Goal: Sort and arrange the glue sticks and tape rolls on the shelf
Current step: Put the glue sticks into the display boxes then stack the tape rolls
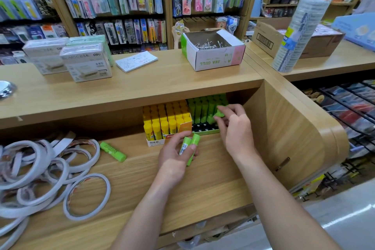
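Head view: yellow box (156, 142) full of yellow sticks (162, 113); green tray (205, 132) part-filled (front slots showing). There right hand (235, 128) pinches a green stick (220, 113); left hand (172, 160) grips two sticks (185, 145). Shelf left: loose stick (112, 151), tape rolls (40, 199).

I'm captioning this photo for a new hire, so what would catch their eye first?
Bright glue sticks mid-shelf: a box of yellow sticks with a green row packed to its right. In front, the left hand holds two green glue sticks while the right hand pinches one green stick in that row. At far left sprawls a loose heap of white tape rolls.
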### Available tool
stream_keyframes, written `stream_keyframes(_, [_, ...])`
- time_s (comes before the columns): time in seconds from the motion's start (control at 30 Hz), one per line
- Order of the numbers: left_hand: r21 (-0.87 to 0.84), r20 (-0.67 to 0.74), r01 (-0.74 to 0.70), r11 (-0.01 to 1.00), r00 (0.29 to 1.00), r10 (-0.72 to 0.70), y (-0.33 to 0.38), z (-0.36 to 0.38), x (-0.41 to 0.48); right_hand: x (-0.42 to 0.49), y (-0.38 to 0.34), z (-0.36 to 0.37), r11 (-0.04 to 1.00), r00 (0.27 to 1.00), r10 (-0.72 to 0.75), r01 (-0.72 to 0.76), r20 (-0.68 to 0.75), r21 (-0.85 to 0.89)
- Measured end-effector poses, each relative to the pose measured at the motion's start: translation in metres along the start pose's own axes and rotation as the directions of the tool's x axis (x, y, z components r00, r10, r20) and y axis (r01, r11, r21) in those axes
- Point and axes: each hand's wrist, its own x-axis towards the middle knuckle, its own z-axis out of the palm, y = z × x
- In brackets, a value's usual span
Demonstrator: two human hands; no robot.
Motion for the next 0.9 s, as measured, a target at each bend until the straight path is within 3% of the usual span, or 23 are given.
stream_keyframes(0.23, [0.0, 0.01, -0.001, 1.0, 1.0, 0.001, 0.001, 0.0, 0.0, 0.001, 0.001, 0.005, 0.995, 0.992, -0.096, 0.092, -0.084, -0.045])
stream_keyframes(0.53, [0.017, 0.011, -0.016, 1.0, 1.0, 0.016, -0.005, -0.003, 0.002, 0.0, -0.001, 0.009, 0.973, 0.992, -0.107, 0.091, -0.067, -0.21])
stream_keyframes(0.9, [-0.062, 0.029, -0.003, 0.998, 1.0, 0.005, 0.003, -0.006, -0.001, -0.007, -0.007, -0.006, 0.967, 0.995, -0.043, 0.065, 0.093, -0.245])
